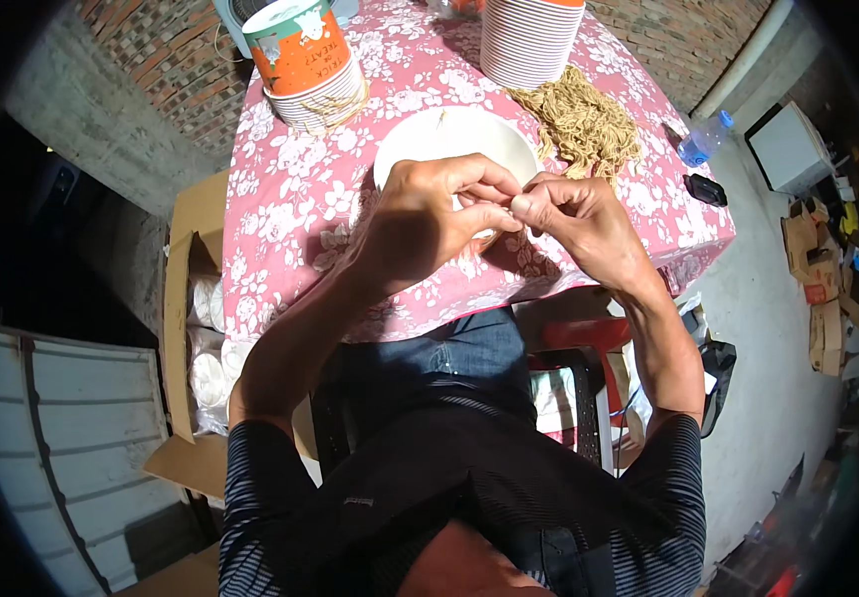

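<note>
My left hand [437, 206] and my right hand [587, 221] meet over a white paper bucket [412, 136] at the near side of the table. Both hands pinch thumb against forefinger, with the fingertips almost touching. Whatever lies between them is too small to make out. The bucket's open white inside shows behind my hands, and its near side is mostly covered by them. Right behind my right hand lies a heap of tan cords [584, 124]. An orange printed bucket [302, 55] tops a stack at the back left, with loose tan cords hanging on its lower rims.
A tall stack of white buckets [531, 45] stands at the back. On the flowered pink tablecloth [275, 234], to the right, are a water bottle [705, 139] and a black object [705, 190]. An open cardboard box [179, 328] with white wrapped stacks stands left of the table.
</note>
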A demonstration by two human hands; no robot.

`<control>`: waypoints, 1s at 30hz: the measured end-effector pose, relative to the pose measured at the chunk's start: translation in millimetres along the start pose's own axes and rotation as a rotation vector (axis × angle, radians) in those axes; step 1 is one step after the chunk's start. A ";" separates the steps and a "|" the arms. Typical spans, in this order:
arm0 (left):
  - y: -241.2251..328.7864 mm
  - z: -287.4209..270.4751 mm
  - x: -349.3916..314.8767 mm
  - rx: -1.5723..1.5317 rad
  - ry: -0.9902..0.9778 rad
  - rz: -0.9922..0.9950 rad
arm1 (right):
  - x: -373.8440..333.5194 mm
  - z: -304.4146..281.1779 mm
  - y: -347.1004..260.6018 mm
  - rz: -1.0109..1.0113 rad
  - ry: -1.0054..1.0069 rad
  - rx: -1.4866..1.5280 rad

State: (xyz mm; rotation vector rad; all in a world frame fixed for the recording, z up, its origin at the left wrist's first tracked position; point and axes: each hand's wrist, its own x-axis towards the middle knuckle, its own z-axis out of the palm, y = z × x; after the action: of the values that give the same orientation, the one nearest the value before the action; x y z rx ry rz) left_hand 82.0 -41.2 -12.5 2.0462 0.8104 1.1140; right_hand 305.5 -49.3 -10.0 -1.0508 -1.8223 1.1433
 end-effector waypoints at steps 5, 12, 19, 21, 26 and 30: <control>2.7 5.0 0.4 -0.061 0.045 -0.112 | -4.6 -4.6 -0.2 0.030 -0.008 -0.026; -1.4 -3.4 3.5 -0.301 -0.018 -0.301 | -7.5 -0.6 -0.8 -0.021 -0.027 0.039; 1.7 -6.5 8.9 -0.407 -0.064 -0.359 | -8.6 8.6 1.5 0.002 0.042 0.153; 0.3 -7.4 10.0 -0.440 -0.068 -0.382 | -7.7 13.1 -0.3 0.055 0.136 0.247; -5.3 -5.4 6.6 -0.438 -0.058 -0.395 | -8.5 11.6 3.2 0.067 0.120 0.158; -5.6 -3.5 4.2 -0.414 -0.028 -0.374 | -11.7 15.9 13.3 -0.005 0.160 0.142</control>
State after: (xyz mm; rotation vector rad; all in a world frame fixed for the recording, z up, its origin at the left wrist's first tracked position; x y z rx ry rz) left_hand 79.7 -33.8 -13.4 1.4920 0.8263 0.9449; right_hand 299.6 -61.6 -29.5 -1.0242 -1.5951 1.1348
